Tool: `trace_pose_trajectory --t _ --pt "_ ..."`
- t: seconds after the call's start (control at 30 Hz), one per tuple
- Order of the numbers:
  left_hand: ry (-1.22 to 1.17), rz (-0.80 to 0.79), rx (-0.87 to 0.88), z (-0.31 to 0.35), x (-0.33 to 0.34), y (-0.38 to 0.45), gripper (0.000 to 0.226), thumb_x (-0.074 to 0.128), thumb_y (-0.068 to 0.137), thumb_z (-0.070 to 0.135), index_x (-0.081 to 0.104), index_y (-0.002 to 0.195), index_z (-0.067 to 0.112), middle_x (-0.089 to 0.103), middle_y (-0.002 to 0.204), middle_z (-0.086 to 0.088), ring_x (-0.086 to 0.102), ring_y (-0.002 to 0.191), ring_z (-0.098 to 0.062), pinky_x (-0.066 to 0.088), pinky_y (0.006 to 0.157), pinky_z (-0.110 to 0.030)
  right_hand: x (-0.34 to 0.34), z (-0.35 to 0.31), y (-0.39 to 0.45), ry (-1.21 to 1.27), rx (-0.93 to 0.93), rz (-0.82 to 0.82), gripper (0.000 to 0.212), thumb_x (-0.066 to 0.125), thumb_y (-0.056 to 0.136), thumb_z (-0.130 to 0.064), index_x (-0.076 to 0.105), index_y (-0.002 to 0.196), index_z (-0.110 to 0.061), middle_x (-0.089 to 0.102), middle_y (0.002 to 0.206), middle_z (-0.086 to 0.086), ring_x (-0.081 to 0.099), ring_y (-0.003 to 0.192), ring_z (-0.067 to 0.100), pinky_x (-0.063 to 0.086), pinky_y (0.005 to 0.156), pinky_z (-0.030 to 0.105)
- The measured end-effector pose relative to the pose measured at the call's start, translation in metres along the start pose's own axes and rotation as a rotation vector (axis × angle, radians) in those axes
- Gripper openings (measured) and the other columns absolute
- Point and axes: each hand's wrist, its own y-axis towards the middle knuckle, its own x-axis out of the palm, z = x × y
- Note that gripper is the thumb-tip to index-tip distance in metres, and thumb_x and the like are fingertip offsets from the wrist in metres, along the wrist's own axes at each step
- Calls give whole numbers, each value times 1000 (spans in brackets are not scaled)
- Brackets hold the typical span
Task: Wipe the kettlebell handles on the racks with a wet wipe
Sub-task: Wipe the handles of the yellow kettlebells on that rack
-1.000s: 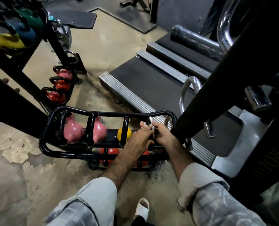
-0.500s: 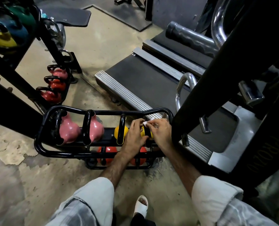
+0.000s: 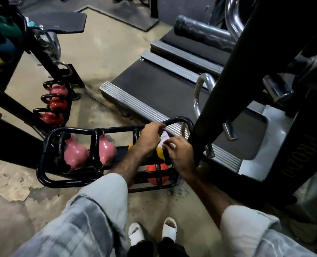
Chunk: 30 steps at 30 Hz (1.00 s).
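A low black rack (image 3: 42, 164) on the floor holds two pink kettlebells (image 3: 76, 156), two yellow ones and an orange one (image 3: 156, 174) on the shelf below. Both hands are at the right-hand yellow kettlebell (image 3: 159, 154). My left hand (image 3: 149, 139) pinches the far end of a white wet wipe (image 3: 164, 138) close to the rack's top rail. My right hand (image 3: 180, 153) grips the near end of the wipe, curled over this kettlebell's black handle (image 3: 166, 158). My left wrist hides most of the other yellow kettlebell (image 3: 130, 146).
A second rack with red and pink kettlebells (image 3: 55, 104) stands at the left, with blue, green and yellow ones higher up. A treadmill deck (image 3: 154, 89) lies behind the rack. A thick black machine post (image 3: 228, 80) rises just right of my right hand. Cracked concrete floor lies around.
Both hands stayed at the right yellow kettlebell. The right hand slid toward me along its handle with the wipe, while the left hand shifted up toward the rack's top rail.
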Motion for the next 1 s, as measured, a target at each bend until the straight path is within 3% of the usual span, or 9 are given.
trace_pose_trajectory --t 0.1,0.27,0.47,0.67,0.8,1.0 --pt "197 -215 44 3 -6 14 26 58 80 13 72 102 12 71 103 -12 64 101 -28 51 88 -38 1 0 -16 59 11 23 8 73 79 -10 75 86 -11 64 91 2 63 83 14 49 77 19" --pt "244 -261 88 3 -11 24 21 60 84 16 73 100 13 72 98 -12 65 97 -26 52 82 -37 9 -12 1 68 90 119 5 70 82 -13 73 87 -12 64 89 2 63 82 15 52 76 31" --pt "185 -313 136 -3 -13 27 20 68 83 21 74 100 14 72 104 -9 65 101 -21 51 89 -37 11 -7 -30 26 53 149 10 76 78 -6 71 86 -10 60 91 3 61 83 13 46 74 15" --pt "138 -342 161 -5 -18 25 26 67 85 30 74 99 9 72 100 -15 65 100 -24 50 87 -38 19 -13 -33 13 73 190 5 73 81 -9 70 83 -11 58 89 1 60 82 15 52 71 33" --pt "170 -353 185 -5 -17 26 22 57 93 23 73 102 11 72 105 -12 64 104 -26 49 89 -37 24 -16 -27 7 92 219 6 73 81 -10 69 84 -13 59 91 1 60 85 18 53 72 34" --pt "195 -377 204 -12 -15 27 17 62 87 24 74 91 13 73 97 -10 65 99 -25 50 84 -38 24 -8 -65 -6 162 280 13 78 76 -11 67 77 -16 60 85 -5 58 83 16 50 73 33"
